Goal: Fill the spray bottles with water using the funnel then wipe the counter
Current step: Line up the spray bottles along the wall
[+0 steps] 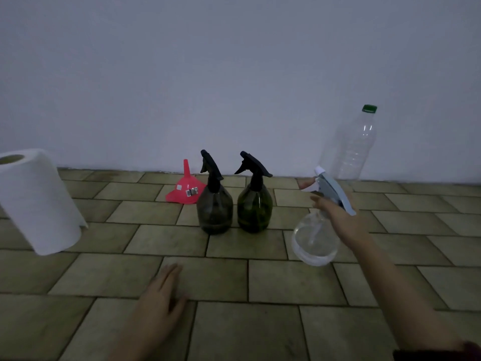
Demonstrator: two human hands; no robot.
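Two dark spray bottles stand side by side on the tiled counter: a grey-tinted one [214,212] and a green-tinted one [255,211], both with black trigger heads. A red funnel [185,188] sits upside down just behind and left of the grey one. My right hand [338,217] grips the neck of a clear spray bottle [313,243] with a pale blue trigger head, tilted and held just above the counter on the right. My left hand [162,290] rests flat on the counter in front, fingers straight.
A tall clear plastic bottle [350,152] with a green cap stands against the wall at the back right. A white paper towel roll [36,201] stands at the far left. The tiled counter [260,295] meets a plain wall behind.
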